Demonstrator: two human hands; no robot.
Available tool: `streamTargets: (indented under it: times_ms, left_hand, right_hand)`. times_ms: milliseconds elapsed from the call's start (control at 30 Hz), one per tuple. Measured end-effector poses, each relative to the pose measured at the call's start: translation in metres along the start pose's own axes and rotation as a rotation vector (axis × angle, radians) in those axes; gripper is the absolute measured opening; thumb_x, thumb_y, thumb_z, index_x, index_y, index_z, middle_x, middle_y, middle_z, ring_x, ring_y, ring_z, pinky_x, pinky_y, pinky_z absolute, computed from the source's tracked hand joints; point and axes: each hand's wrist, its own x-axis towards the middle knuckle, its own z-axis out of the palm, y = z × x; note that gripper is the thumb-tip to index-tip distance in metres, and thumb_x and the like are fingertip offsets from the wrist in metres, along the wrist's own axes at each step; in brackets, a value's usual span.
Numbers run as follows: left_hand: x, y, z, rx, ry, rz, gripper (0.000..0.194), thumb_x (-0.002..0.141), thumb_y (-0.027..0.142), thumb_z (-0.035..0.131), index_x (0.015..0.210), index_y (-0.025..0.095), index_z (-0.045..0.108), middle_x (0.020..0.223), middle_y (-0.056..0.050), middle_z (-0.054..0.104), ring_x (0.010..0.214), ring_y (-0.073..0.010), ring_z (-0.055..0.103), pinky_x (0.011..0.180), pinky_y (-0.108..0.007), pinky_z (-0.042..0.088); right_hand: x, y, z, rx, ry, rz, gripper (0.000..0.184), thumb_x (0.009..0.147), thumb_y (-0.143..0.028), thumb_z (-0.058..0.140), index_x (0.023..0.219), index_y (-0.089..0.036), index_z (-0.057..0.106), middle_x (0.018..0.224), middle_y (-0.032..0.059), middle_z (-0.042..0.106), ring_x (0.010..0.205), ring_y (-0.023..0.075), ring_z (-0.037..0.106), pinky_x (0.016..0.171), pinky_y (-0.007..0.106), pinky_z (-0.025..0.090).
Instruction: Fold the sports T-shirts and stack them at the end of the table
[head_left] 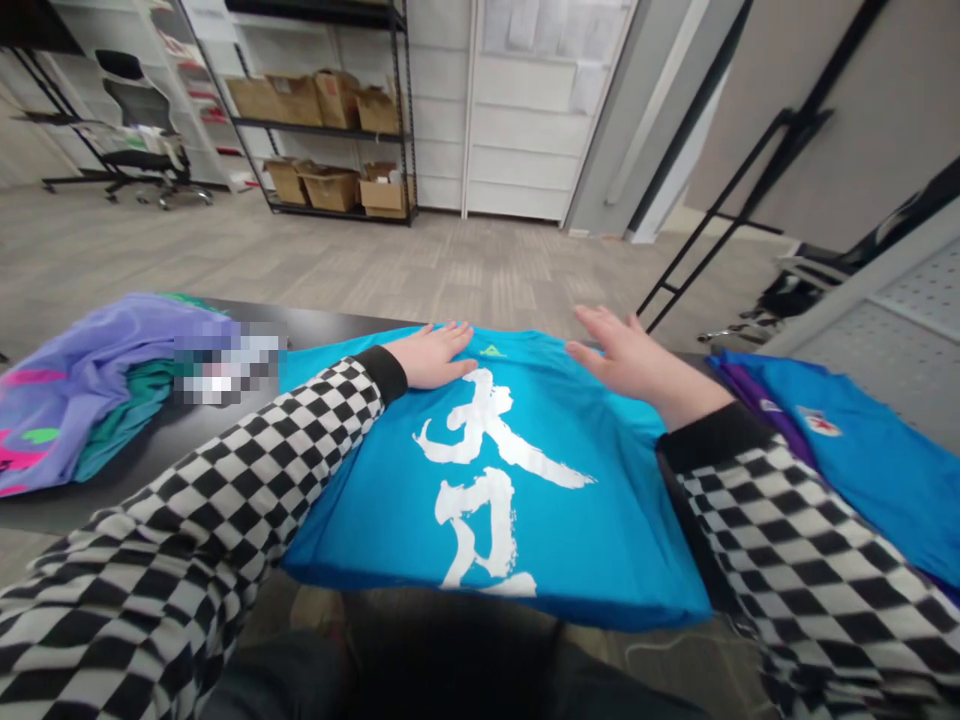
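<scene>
A bright blue T-shirt with large white brush-stroke characters lies spread on a dark table, its lower edge hanging over the near side. My left hand rests flat on the shirt near the collar, left of the small yellow-green mark, fingers stretched out. On the other side of the collar, my right hand is over the shirt's upper right part with its fingers apart. Whether the right palm touches the cloth I cannot tell. Neither hand grips anything.
Heaped purple and green clothes lie at the table's left, beside a blurred-out item. To the right are blue and purple folded shirts. Beyond the table stand a black shelf with cardboard boxes and an office chair.
</scene>
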Motion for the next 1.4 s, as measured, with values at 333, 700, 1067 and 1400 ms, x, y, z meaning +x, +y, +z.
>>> streamTargets:
  times_ms: [333,700,1067,1400]
  left_hand:
    - [0.016,-0.015,0.016,-0.010,-0.011,-0.021,0.111,0.101,0.091,0.035,0.188,0.024,0.017,0.194,-0.005,0.009,0.180,-0.0366,0.010,0.146,-0.052,0.007]
    - [0.014,-0.013,0.012,0.007,-0.003,0.000,0.120,0.098,0.095,0.038,0.187,0.018,0.017,0.193,-0.011,0.008,0.180,-0.0380,0.010,0.145,-0.054,0.005]
    - [0.003,-0.008,0.004,0.006,0.038,0.095,0.081,0.116,0.064,0.023,0.186,0.022,0.026,0.193,-0.007,0.012,0.180,-0.0305,0.010,0.145,-0.056,0.003]
    - [-0.005,0.001,0.007,0.004,-0.110,0.168,0.108,0.105,0.086,0.038,0.187,0.020,0.016,0.193,-0.011,0.004,0.180,-0.0371,0.004,0.144,-0.059,0.004]
  right_hand:
    - [0.032,-0.055,0.071,0.059,-0.224,-0.105,0.100,0.105,-0.090,0.036,0.187,-0.036,0.018,0.192,0.0001,0.020,0.177,0.0429,0.017,0.144,0.067,0.017]
    - [0.033,-0.049,0.070,0.033,-0.216,-0.128,0.105,0.105,-0.092,0.034,0.188,-0.030,0.016,0.192,0.0058,0.019,0.177,0.0428,0.016,0.144,0.067,0.016]
    - [0.022,-0.056,0.042,0.092,-0.129,-0.203,0.091,0.113,-0.080,0.026,0.186,-0.026,0.027,0.190,0.0097,0.024,0.177,0.0412,0.016,0.143,0.071,0.012]
    - [0.013,-0.085,0.054,0.126,-0.289,-0.365,0.097,0.110,-0.086,0.036,0.187,-0.028,0.024,0.191,0.0085,0.018,0.176,0.0446,0.018,0.142,0.073,0.014]
